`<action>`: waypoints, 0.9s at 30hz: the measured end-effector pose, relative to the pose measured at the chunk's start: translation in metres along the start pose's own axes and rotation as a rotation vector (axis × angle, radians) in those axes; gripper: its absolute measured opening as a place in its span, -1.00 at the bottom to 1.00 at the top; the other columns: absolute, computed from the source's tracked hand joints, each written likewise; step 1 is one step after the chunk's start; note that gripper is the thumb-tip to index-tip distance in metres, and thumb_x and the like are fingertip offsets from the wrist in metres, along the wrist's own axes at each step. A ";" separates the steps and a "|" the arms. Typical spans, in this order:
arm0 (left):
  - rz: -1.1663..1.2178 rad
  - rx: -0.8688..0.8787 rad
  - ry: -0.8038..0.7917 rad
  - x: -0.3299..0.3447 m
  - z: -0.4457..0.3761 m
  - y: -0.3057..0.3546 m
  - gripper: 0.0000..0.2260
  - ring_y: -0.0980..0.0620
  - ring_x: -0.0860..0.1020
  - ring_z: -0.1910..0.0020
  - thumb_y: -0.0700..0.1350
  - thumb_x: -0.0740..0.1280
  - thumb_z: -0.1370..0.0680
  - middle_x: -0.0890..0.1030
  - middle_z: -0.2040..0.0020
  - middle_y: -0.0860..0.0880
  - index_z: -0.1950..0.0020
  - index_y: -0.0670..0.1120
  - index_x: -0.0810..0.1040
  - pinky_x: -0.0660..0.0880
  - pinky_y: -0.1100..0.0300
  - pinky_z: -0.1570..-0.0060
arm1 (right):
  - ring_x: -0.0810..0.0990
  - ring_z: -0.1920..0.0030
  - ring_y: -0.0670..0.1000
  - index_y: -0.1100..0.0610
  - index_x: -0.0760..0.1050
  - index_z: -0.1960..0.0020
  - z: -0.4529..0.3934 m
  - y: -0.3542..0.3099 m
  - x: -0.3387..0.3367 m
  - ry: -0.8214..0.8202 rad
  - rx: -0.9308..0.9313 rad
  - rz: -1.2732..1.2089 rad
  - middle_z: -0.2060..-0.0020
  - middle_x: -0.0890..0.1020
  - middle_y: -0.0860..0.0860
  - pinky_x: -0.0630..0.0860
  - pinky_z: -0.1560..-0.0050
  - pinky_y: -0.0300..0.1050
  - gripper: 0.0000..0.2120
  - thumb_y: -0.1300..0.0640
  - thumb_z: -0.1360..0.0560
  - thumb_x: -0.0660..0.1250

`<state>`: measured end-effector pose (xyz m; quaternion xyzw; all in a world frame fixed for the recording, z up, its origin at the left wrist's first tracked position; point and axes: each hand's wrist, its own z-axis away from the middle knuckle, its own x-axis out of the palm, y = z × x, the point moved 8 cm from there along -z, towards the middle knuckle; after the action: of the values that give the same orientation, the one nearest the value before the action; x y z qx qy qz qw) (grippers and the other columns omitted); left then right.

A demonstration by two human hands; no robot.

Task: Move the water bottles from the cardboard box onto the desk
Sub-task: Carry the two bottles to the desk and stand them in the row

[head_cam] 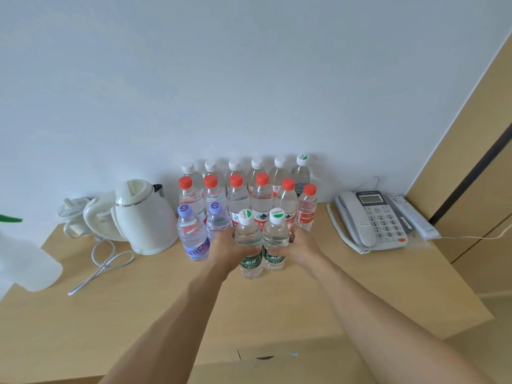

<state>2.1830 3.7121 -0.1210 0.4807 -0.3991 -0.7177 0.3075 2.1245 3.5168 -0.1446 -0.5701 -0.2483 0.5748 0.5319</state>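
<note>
My left hand [225, 249] grips a clear water bottle with a green label and a white-green cap [249, 245]. My right hand [300, 245] grips a second bottle of the same kind [275, 239]. Both bottles stand upright side by side, at or just above the wooden desk [277, 306]. Behind them stand rows of bottles: two purple-capped bottles [192, 236] at the left, several red-capped bottles [260, 198] in the middle row, and several white-capped bottles [235, 169] against the wall. A strip of the cardboard box [266, 356] shows at the bottom edge.
A white electric kettle [144, 217] with its looped cord [108, 261] stands left of the bottles. A grey desk phone [372, 220] lies at the right, with a remote control [412, 214] beside it. A translucent white container [25, 264] sits at far left.
</note>
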 end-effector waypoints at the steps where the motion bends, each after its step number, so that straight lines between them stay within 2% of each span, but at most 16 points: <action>1: -0.007 0.006 0.001 0.001 0.000 0.000 -0.69 0.19 0.65 0.17 -0.13 0.63 -0.29 0.70 0.17 0.11 0.08 0.06 0.61 0.48 0.32 0.28 | 0.62 -0.14 -0.05 -0.03 0.53 -0.28 -0.001 0.001 0.000 0.006 -0.003 0.007 -0.09 0.68 -0.11 0.54 -0.26 0.07 -0.36 0.10 -0.26 0.67; 5: -0.046 0.007 -0.011 0.002 -0.003 0.000 -0.65 0.12 0.66 0.12 -0.10 0.61 -0.28 0.70 0.12 0.09 0.00 0.05 0.61 0.55 0.23 0.19 | 0.61 -0.14 -0.04 -0.03 0.52 -0.29 -0.006 -0.003 -0.001 0.002 -0.009 0.030 -0.09 0.67 -0.12 0.54 -0.19 -0.01 -0.37 0.10 -0.28 0.66; 8: -0.088 0.020 -0.027 0.002 -0.003 0.000 -0.62 0.08 0.65 0.08 -0.09 0.59 -0.28 0.69 0.09 0.08 -0.05 0.03 0.60 0.60 0.11 0.05 | 0.59 -0.08 -0.09 -0.06 0.49 -0.28 -0.007 -0.007 -0.001 -0.022 -0.010 0.065 -0.01 0.63 -0.21 0.47 0.00 -0.18 -0.38 0.09 -0.29 0.66; 10: -0.130 0.052 -0.037 0.002 -0.001 0.001 -0.61 0.09 0.64 0.04 -0.07 0.58 -0.31 0.69 0.06 0.09 -0.09 0.03 0.59 0.59 0.10 0.02 | 0.59 -0.08 -0.10 -0.10 0.48 -0.27 -0.006 -0.008 -0.001 -0.029 -0.023 0.081 -0.01 0.63 -0.24 0.47 0.01 -0.19 -0.37 0.09 -0.29 0.65; 13: -0.186 0.106 -0.025 -0.003 0.006 0.006 -0.57 0.07 0.62 -0.03 -0.03 0.58 -0.35 0.66 -0.01 0.10 -0.17 0.04 0.54 0.55 0.13 0.00 | 0.54 -0.06 -0.26 -0.25 0.41 -0.21 -0.002 -0.016 -0.007 -0.001 -0.069 0.099 0.02 0.56 -0.37 0.42 0.03 -0.29 -0.37 0.04 -0.28 0.65; 15: -0.237 0.179 0.002 -0.011 0.010 0.019 -0.52 0.07 0.61 -0.04 -0.01 0.58 -0.37 0.65 -0.06 0.08 -0.24 0.03 0.53 0.56 0.09 -0.03 | 0.49 -0.02 -0.36 -0.29 0.40 -0.20 0.000 -0.028 -0.015 0.051 -0.125 0.134 0.03 0.54 -0.38 0.36 0.09 -0.36 -0.36 -0.01 -0.26 0.64; 18: -0.339 0.331 0.105 -0.028 0.018 0.048 -0.48 0.06 0.57 -0.02 0.00 0.58 -0.40 0.62 -0.07 0.05 -0.31 0.02 0.52 0.54 0.10 -0.03 | 0.51 -0.04 -0.31 -0.20 0.46 -0.23 0.002 -0.050 -0.024 0.105 -0.244 0.221 -0.02 0.57 -0.27 0.38 0.07 -0.34 -0.40 -0.02 -0.28 0.63; 20: -0.399 0.406 0.154 -0.036 0.021 0.064 -0.44 0.07 0.56 -0.01 0.00 0.57 -0.42 0.60 -0.06 0.05 -0.38 0.03 0.49 0.51 0.14 -0.03 | 0.52 0.03 -0.27 -0.16 0.49 -0.17 0.003 -0.063 -0.027 0.117 -0.306 0.282 0.03 0.58 -0.24 0.41 0.09 -0.31 -0.48 0.00 -0.30 0.62; 23: -0.546 0.484 0.131 -0.031 0.024 0.078 -0.43 0.02 0.58 -0.02 0.01 0.54 -0.46 0.60 -0.08 0.05 -0.43 0.07 0.44 0.55 0.05 0.00 | 0.52 0.11 -0.13 -0.09 0.49 0.01 0.006 -0.073 -0.026 0.125 -0.347 0.362 0.17 0.56 -0.21 0.36 0.21 -0.28 -0.65 0.05 -0.33 0.61; 27: -0.727 0.544 0.136 -0.023 0.022 0.086 -0.48 -0.06 0.58 -0.03 0.03 0.50 -0.49 0.61 -0.11 0.04 -0.41 0.05 0.43 0.50 0.08 0.15 | 0.54 0.07 -0.07 0.05 0.56 -0.02 0.009 -0.075 -0.026 0.136 -0.361 0.384 0.12 0.61 -0.09 0.37 0.20 -0.27 -0.68 0.05 -0.35 0.60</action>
<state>2.1752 3.6951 -0.0314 0.6988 -0.3574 -0.6150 -0.0760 2.1351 3.5198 -0.0660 -0.7297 -0.1975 0.5720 0.3183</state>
